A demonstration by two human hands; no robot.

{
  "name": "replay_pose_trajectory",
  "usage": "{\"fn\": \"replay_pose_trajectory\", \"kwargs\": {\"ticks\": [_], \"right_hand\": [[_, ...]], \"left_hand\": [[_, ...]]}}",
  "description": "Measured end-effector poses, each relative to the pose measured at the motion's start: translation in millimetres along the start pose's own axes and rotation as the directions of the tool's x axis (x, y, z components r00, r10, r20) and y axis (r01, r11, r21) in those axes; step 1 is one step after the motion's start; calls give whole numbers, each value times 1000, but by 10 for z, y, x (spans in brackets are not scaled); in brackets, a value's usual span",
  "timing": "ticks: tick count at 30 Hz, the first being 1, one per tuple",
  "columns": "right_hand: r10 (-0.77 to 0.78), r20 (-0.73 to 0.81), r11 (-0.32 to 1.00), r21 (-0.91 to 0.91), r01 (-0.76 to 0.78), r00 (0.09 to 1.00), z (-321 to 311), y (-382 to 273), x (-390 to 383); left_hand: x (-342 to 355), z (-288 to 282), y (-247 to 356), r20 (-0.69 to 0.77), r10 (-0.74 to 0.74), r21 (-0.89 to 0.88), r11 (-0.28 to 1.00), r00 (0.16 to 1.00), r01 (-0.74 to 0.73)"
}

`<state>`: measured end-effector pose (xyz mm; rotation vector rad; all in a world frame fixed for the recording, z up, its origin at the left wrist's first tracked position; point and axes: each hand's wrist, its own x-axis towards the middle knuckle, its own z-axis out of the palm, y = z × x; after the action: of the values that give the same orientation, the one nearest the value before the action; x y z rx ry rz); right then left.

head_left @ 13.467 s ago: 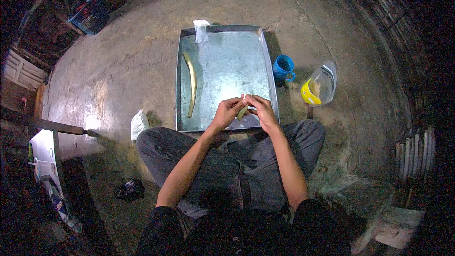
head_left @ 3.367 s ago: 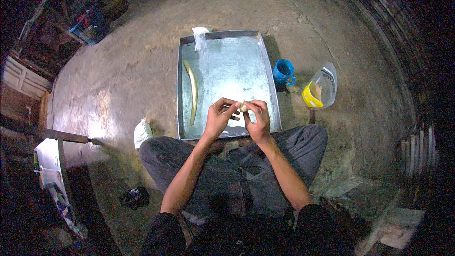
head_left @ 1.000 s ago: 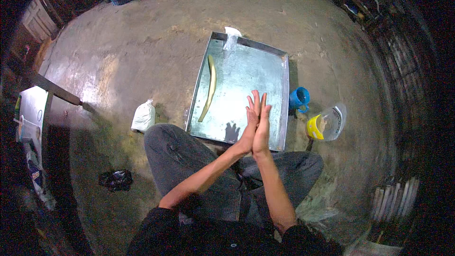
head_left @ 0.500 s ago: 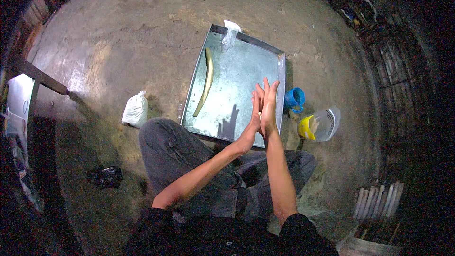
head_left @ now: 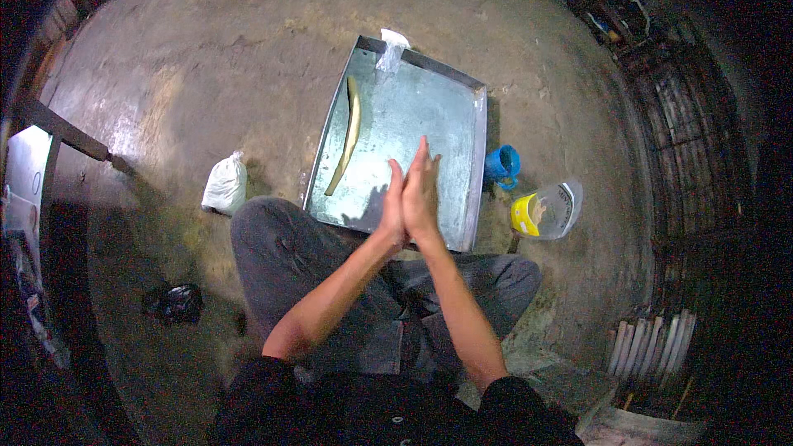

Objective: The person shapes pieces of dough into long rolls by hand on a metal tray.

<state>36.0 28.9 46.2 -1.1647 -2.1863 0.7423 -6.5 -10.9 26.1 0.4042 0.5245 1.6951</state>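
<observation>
My left hand and my right hand are pressed palm against palm over the lower part of the shallow metal tray, fingers straight and pointing forward. Whatever lies between the palms is hidden. A long, slim, pale yellow-green strip lies along the tray's left side, apart from the hands. A small white plastic bag hangs over the tray's far edge.
A blue mug stands right of the tray, near a clear container with a yellow band. White sack and black bag sit at left, by a low wooden frame. Pale slats stand lower right.
Earlier my fingertips pinched a small pale piece; now both palms are flat together. Since half a second ago the hands shifted left; a white bit glimpsed between them is now hidden.
</observation>
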Motion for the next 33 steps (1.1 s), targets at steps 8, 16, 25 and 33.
{"fn": "replay_pose_trajectory", "kwargs": {"ticks": [8, 16, 25, 33], "right_hand": [[138, 40, 988, 65, -140, 990, -234, -174, 83], [167, 53, 970, 169, -173, 985, -143, -216, -243], [-496, 298, 837, -88, 540, 816, -736, -486, -44], [-370, 294, 835, -310, 454, 881, -307, -475, -265]], "left_hand": [[-101, 315, 42, -196, -161, -168, 977, 967, 129], [63, 55, -64, -12, -151, -159, 976, 989, 147], [-91, 367, 150, 429, -149, -517, 768, 891, 378], [-143, 152, 34, 349, -221, -453, 811, 911, 370]]}}
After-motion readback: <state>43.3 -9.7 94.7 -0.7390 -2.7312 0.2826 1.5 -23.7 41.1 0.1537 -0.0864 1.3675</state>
